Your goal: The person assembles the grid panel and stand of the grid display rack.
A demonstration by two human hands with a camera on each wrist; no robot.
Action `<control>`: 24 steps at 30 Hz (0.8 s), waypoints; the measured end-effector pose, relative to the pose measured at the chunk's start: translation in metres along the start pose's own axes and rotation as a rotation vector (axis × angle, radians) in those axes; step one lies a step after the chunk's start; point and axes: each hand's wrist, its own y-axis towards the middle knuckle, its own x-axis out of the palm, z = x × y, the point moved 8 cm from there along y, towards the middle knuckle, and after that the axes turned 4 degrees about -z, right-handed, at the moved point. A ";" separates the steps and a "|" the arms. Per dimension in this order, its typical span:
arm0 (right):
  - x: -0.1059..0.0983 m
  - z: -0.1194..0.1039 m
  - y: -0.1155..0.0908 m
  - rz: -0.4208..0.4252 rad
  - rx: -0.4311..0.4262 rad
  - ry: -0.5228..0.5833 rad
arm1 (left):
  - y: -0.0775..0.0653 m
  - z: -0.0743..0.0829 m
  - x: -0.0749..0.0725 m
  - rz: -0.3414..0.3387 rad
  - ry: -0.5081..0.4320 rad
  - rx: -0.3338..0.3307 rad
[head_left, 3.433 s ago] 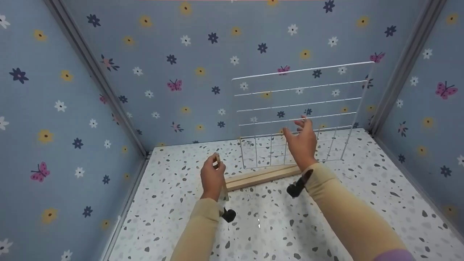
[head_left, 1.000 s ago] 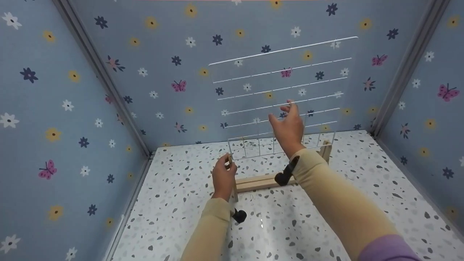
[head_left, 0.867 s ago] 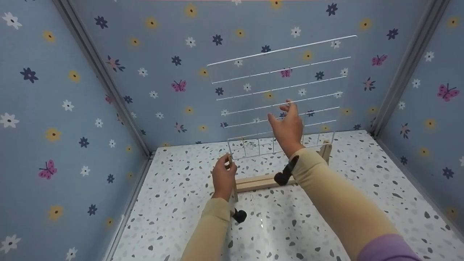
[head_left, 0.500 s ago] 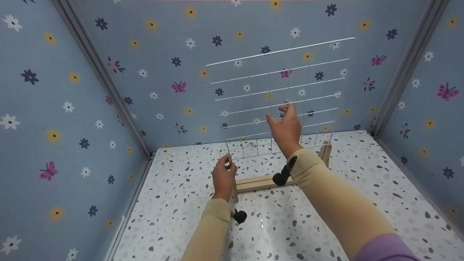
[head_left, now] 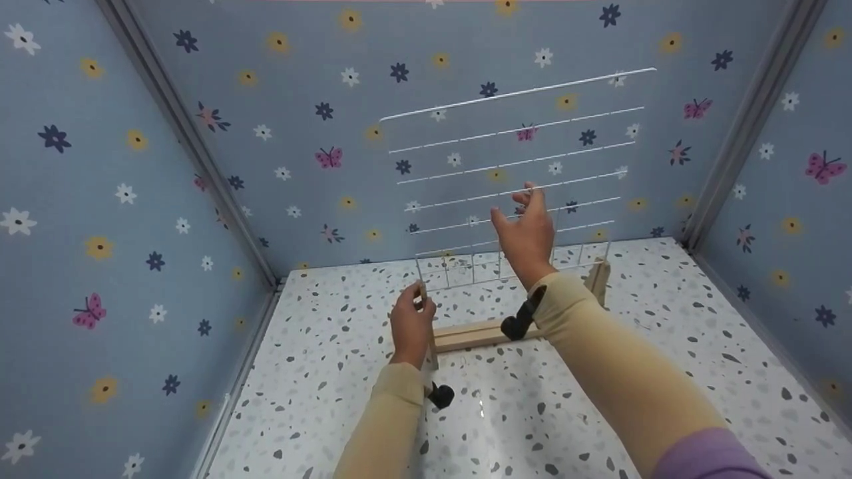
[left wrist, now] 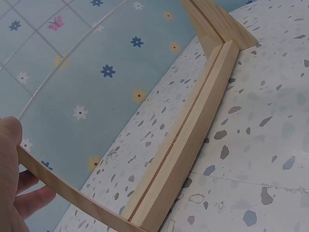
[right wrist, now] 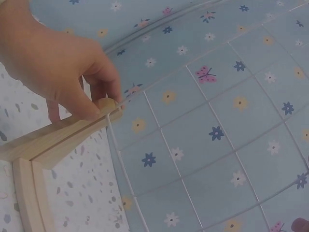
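Blue walls (head_left: 452, 21) with printed flowers and butterflies stand around a white speckled tabletop (head_left: 346, 412), where a wooden stand (head_left: 469, 336) rests, having a low bar and grooved side posts. Above this stand is the wire grid (head_left: 516, 161), held upright, its lower edge near the tips of the posts. The person's left hand (head_left: 411, 329) pinches the tip of the left side post (right wrist: 72, 134), just where a lower corner of the grid meets the wood; whether the wire sits inside the groove, I cannot tell. The right hand (head_left: 528, 233) has its fingers curled at a cross wire, around the middle of the grid, and seems to carry it. I judge the grid to be light and rather stiff, though such thin wire may twist when held at one place only. Its white surface looks smooth, so it could slide a little in the fingers; a grip at a wire crossing, or on both side edges, should be steadier. Wood of this kind is probably light and firm, and the post's tip gives good hold against tipping.
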 end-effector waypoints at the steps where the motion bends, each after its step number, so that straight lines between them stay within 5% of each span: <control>1: 0.000 0.001 0.000 0.002 -0.002 0.003 | 0.000 0.000 0.000 0.000 -0.001 0.004; 9: 0.002 0.002 0.001 0.002 -0.047 0.009 | -0.002 0.004 -0.001 -0.001 0.003 0.029; 24: 0.004 0.015 0.003 0.005 0.020 0.016 | -0.001 0.003 -0.001 0.007 0.004 0.004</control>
